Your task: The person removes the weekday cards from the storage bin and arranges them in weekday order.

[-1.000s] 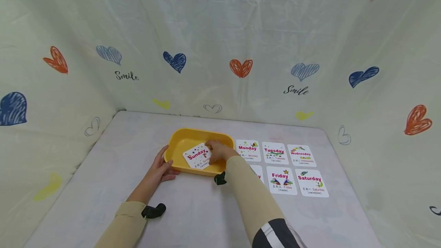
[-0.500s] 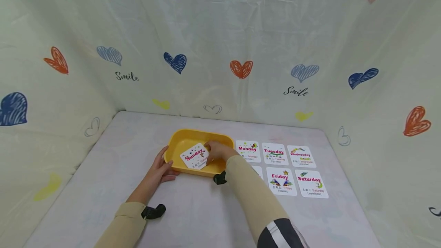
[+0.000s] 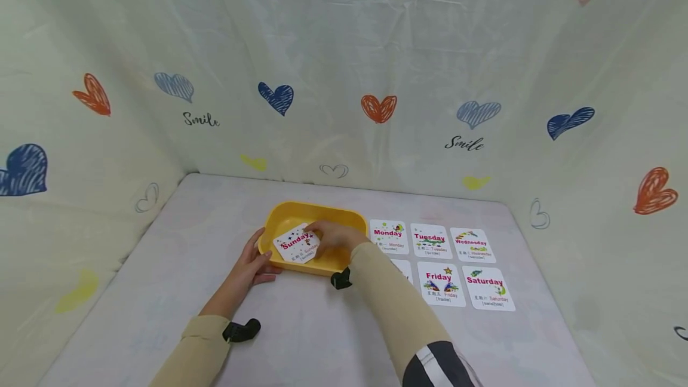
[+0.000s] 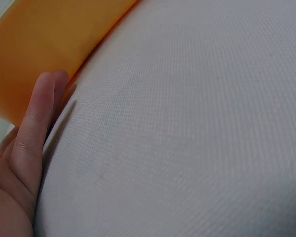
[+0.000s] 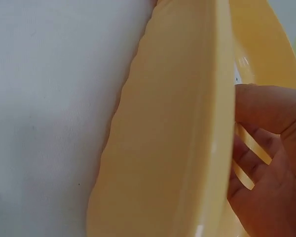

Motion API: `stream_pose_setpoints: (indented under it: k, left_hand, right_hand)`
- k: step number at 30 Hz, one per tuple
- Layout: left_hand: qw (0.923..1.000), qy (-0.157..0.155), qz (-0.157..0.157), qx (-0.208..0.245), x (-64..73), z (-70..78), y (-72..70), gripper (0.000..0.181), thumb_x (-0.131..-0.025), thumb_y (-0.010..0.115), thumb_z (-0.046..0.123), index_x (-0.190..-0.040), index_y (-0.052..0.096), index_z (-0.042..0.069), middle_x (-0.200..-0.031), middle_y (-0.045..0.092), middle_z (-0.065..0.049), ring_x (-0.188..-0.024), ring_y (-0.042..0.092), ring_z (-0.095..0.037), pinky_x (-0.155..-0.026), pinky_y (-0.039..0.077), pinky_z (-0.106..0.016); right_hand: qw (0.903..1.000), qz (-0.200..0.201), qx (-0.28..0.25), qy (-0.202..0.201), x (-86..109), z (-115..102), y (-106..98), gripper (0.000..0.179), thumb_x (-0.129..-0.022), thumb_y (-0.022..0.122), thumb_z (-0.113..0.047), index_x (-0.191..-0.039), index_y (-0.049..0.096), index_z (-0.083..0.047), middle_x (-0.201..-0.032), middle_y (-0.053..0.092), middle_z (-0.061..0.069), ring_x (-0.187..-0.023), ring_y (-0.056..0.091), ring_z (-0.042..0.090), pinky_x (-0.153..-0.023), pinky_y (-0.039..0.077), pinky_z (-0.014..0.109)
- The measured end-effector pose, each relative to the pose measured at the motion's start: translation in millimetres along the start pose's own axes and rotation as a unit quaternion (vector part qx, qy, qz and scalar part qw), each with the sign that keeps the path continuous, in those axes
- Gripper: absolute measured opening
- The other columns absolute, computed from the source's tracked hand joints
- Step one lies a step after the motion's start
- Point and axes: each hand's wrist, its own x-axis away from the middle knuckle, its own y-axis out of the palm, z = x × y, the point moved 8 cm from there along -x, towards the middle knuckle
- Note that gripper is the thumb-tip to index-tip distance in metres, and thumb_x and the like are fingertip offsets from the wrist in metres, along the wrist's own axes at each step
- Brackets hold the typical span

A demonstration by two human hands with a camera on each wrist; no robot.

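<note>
A yellow tray stands on the table, with a white "Sunday" card tilted inside it. My left hand holds the tray's left end, one digit over the rim; in the left wrist view straight fingers lie along the outer wall. Reaching over the tray's right side, my right hand pinches the card at its right edge. The right wrist view shows that hand's thumb bent above the tray behind the near wall, which hides the fingertips and most of the card.
Right of the tray lie two rows of day cards: Monday, Tuesday and Wednesday behind, Friday and Saturday in front. Another front card is partly covered by the right sleeve. A heart-printed curtain surrounds the table.
The right hand has shifted a little left within the tray, and the Sunday card has moved left with it. The left hand and the tray stay put.
</note>
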Motion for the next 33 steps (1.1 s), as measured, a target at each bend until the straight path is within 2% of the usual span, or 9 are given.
stream_pose_setpoints:
  k: [8, 13, 17, 23, 30, 33]
  left_hand:
    - [0.9999, -0.006, -0.002, 0.008, -1.8, -0.4, -0.1, 0.068, -0.102, 0.051, 0.026, -0.155, 0.011, 0.043, -0.15, 0.035, -0.013, -0.092, 0.069, -0.029, -0.078, 0.057, -0.035]
    - [0.9999, -0.008, -0.005, 0.01, -3.5, -1.5, -0.2, 0.068, -0.102, 0.05, 0.026, -0.155, 0.01, 0.043, -0.151, 0.034, -0.013, -0.092, 0.069, -0.028, -0.078, 0.057, -0.035]
    - [0.9999, -0.009, -0.004, 0.009, -4.4, -2.6, -0.2, 0.067, -0.102, 0.05, 0.026, -0.154, 0.011, 0.044, -0.15, 0.035, -0.012, -0.092, 0.069, -0.028, -0.078, 0.057, -0.035]
    - [0.9999, -0.001, -0.01, 0.008, -4.1, -1.8, 0.9, 0.068, -0.102, 0.05, 0.025, -0.155, 0.01, 0.042, -0.152, 0.033, -0.013, -0.092, 0.069, -0.028, -0.078, 0.057, -0.035]
    - [0.9999, -0.005, -0.008, 0.009, -5.2, -3.0, 0.1, 0.068, -0.102, 0.05, 0.026, -0.155, 0.011, 0.043, -0.15, 0.035, -0.013, -0.092, 0.069, -0.029, -0.078, 0.057, -0.036]
    - [0.9999, -0.007, -0.009, 0.009, -6.0, -3.6, -0.9, 0.069, -0.102, 0.051, 0.027, -0.155, 0.01, 0.043, -0.15, 0.035, -0.013, -0.093, 0.069, -0.029, -0.078, 0.057, -0.036]
  right_hand:
    - [0.9966, -0.013, 0.081, -0.011, -7.0, -6.6, 4.0, 0.065, -0.082, 0.077, -0.012, -0.138, 0.054, -0.037, -0.159, 0.025, -0.003, -0.141, 0.024, 0.025, -0.113, 0.023, 0.054]
    - [0.9933, -0.011, 0.113, -0.022, -11.0, -11.6, 5.5, 0.07, -0.08, 0.079, -0.011, -0.139, 0.053, -0.038, -0.161, 0.019, -0.003, -0.143, 0.021, 0.024, -0.112, 0.027, 0.05]
    - [0.9903, -0.003, 0.135, -0.032, -11.1, -14.4, 6.5, 0.071, -0.079, 0.081, -0.012, -0.139, 0.053, -0.039, -0.157, 0.025, -0.005, -0.135, 0.03, 0.022, -0.107, 0.036, 0.045]
    - [0.9879, 0.009, 0.152, -0.033, -8.8, -17.3, 6.8, 0.074, -0.076, 0.083, -0.013, -0.139, 0.053, -0.038, -0.138, 0.038, -0.006, -0.119, 0.037, 0.02, -0.093, 0.046, 0.036]
    - [0.9848, 0.01, 0.169, -0.037, -8.9, -20.6, 6.0, 0.072, -0.076, 0.084, -0.015, -0.138, 0.054, -0.037, -0.137, 0.037, -0.005, -0.118, 0.038, 0.019, -0.096, 0.044, 0.037]
    - [0.9835, 0.01, 0.176, -0.04, -11.5, -20.4, 6.4, 0.072, -0.077, 0.084, -0.016, -0.138, 0.054, -0.039, -0.143, 0.034, -0.006, -0.122, 0.037, 0.019, -0.099, 0.042, 0.038]
